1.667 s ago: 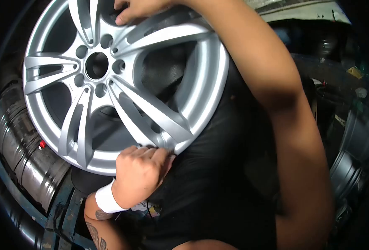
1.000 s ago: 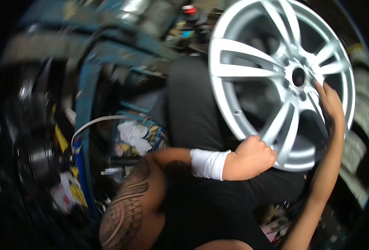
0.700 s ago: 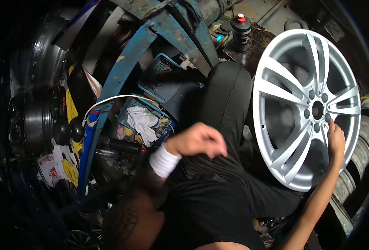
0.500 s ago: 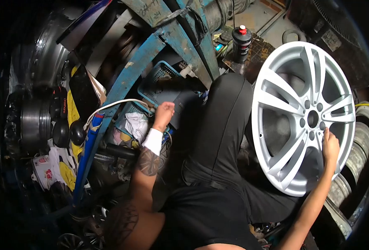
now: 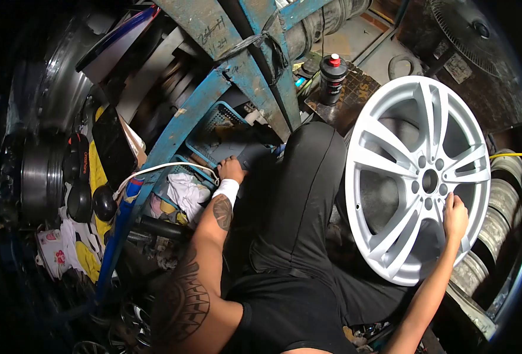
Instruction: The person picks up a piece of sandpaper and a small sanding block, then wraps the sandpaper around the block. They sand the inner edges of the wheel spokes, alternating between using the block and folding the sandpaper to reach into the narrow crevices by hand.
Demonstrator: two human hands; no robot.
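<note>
The left hand (image 5: 232,170), with the white wristband (image 5: 227,189), is now reaching down between the blue baskets. About 1.7 seconds ago it was holding the alloy wheel (image 5: 385,165) at the rim; then it was moving away over the thigh, and half a second ago it was hanging higher, with the fingers curled. Now its fingers are bending downward at the edge of the lower blue basket (image 5: 173,166), near the white cable (image 5: 166,166). Whether they are pinching something, I cannot tell, because the tips are hidden.

The right hand (image 5: 455,219) is staying at the wheel, as in the last 3 earlier frames. Its fingers are lying close together on a spoke, just beside 1 of the 5 bolt holes around the center bore. I cannot tell if they are gripping it.

The wheel is standing tilted at the person's right side, beside the black trousers (image 5: 308,194), with its silver face showing. In the view, it is appearing slightly lower and more to the left than half a second ago, and the black bottle (image 5: 333,85) with the red and white cap is also appearing shifted. More of the fan (image 5: 470,38) is showing. A white cloth (image 5: 184,192) is lying in the lower basket, near the left forearm.
</note>
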